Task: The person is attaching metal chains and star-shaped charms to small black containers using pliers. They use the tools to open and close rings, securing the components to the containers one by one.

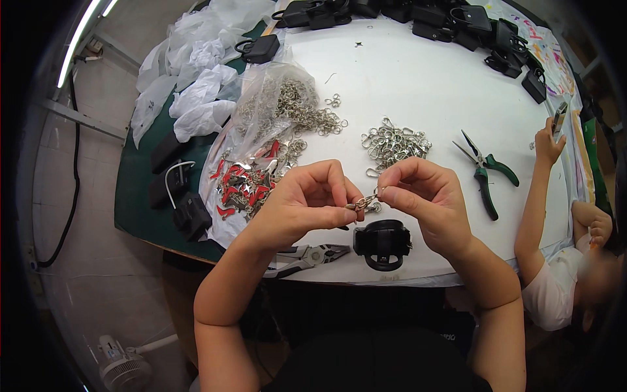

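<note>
"What's between those hands?"

"A short chain (pixel 368 200), held up over the table (pixel 418 78), just beyond the black device (pixel 383 238). The left hand (pixel 302 199) has thumb and finger clamped on one end; the right hand (pixel 428 202) pinches the other."

"Which step is that?"

"Working a small metal join, I'd say. The fingertips partly cover it, so I can't tell whether it's closed."

"And the next move?"

"It'd call for a steady left pinch and a small, careful right turn. The green pliers (pixel 485 191) lie untouched, right of the clips (pixel 396 145)."
</note>
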`<state>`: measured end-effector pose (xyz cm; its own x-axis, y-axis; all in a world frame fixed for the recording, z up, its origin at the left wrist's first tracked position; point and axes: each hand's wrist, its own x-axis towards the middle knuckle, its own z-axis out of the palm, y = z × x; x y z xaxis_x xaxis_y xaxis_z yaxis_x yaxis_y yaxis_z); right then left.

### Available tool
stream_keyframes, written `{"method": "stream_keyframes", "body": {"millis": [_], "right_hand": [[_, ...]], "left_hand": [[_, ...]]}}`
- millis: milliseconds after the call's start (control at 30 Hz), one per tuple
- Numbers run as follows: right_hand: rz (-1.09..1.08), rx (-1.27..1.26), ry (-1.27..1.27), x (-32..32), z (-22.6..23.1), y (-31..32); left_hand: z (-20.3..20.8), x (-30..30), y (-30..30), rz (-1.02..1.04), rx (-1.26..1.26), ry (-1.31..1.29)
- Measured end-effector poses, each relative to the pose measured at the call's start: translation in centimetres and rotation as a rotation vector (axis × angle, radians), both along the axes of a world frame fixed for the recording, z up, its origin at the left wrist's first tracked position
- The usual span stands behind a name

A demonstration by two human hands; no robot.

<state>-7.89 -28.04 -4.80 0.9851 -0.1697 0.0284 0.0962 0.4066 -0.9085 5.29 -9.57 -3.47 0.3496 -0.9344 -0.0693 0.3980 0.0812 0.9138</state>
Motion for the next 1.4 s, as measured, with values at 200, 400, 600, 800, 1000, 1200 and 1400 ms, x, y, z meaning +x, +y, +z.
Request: {"method": "stream_keyframes", "body": {"millis": [200, 400, 600, 800, 1000, 1200, 1400], "right_hand": [[0.006, 0.030, 0.062, 0.1, 0.3, 0.3], [0.077, 0.018, -0.082, 0.7, -0.3, -0.2], [0.290, -0.132, -0.083, 0.7, 1.1, -3.6], [0.676, -0.357, 0.042, 0.4, 2.0, -3.9], [0.518, -0.565, -0.147, -2.3, 2.3, -3.0], [0.452, -0.597, -0.003, -4.9, 3.2, -1.1], [0.252, -0.287, 0.373, -6.4, 3.2, 0.5]], "left_hand": [[-0.2, -0.1, 0.5, -0.010, 0.024, 0.043], [0.1, -1.2, 1.3, 0.033, 0.091, -0.092], [1.1, -5.8, 2.6, 0.324, 0.115, -1.108], [-0.9, -7.6, 2.5, 0.057, 0.245, -0.905], [-2.7, -6.8, 1.7, 0.109, 0.149, -0.766], [-2.3, -8.1, 1.1, 0.509, 0.021, -0.081], [-2.6, -6.9, 0.0, 0.376, 0.036, -0.325]]}}
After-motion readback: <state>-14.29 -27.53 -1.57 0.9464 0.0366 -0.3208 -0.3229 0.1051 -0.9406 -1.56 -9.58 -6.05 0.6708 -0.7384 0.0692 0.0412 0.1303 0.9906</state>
